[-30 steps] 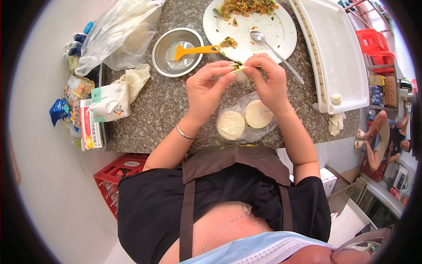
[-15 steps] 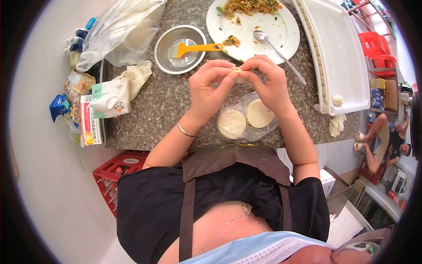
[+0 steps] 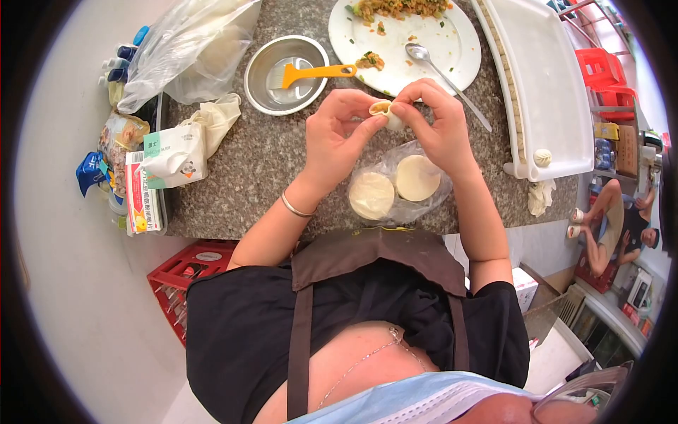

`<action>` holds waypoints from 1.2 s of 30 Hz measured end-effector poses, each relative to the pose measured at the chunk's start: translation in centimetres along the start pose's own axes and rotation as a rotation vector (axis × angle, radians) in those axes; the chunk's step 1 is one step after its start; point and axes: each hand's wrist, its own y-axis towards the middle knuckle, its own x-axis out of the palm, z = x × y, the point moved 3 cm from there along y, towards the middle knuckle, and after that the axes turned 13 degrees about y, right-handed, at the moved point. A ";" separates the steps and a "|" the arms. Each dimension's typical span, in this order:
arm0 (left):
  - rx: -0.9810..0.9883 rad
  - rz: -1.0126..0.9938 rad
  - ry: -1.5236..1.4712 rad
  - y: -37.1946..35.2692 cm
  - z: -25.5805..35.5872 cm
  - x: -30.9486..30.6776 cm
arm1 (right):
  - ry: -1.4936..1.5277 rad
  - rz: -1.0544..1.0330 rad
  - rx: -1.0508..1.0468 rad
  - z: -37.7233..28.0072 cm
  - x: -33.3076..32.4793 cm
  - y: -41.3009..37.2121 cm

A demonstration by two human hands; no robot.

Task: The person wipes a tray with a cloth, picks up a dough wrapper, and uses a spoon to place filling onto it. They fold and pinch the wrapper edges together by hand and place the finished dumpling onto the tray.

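Note:
My left hand (image 3: 337, 138) and my right hand (image 3: 439, 131) pinch a small filled dough wrapper (image 3: 382, 108) between them, just below the white plate (image 3: 462, 53). Orange filling shows in its open top. Closer to my body, two stacks of round wrappers (image 3: 372, 196) (image 3: 417, 178) lie on clear plastic. Chopped filling (image 3: 402, 8) and a metal spoon (image 3: 441, 73) rest on the plate. A brush with a yellow handle (image 3: 321, 72) lies across the metal bowl (image 3: 265, 99). One pleated bun (image 3: 542, 157) sits in the white tray (image 3: 558, 106) at the right.
On the left of the speckled counter (image 3: 219, 191) are a clear plastic bag (image 3: 194, 53), a tissue pack (image 3: 173, 155) and a box (image 3: 145, 201). A crumpled cloth (image 3: 541, 198) lies by the tray. Another person (image 3: 621, 233) sits at the far right. Below the counter stands a red crate (image 3: 176, 272).
The wrapper between my hands has turned and its opening now shows more filling. My fingers have shifted slightly around it, and the whole view has moved a little.

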 end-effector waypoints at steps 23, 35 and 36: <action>0.067 0.058 0.151 0.0 0.1 0.0 | -0.101 0.054 -0.102 -0.1 0.9 -0.3; -0.406 -0.139 -0.524 -0.1 -2.2 0.4 | 0.036 0.095 0.071 1.1 0.9 -0.3; -0.406 -0.138 -0.525 -0.1 -2.3 0.3 | 0.036 0.094 0.072 1.1 1.0 -0.2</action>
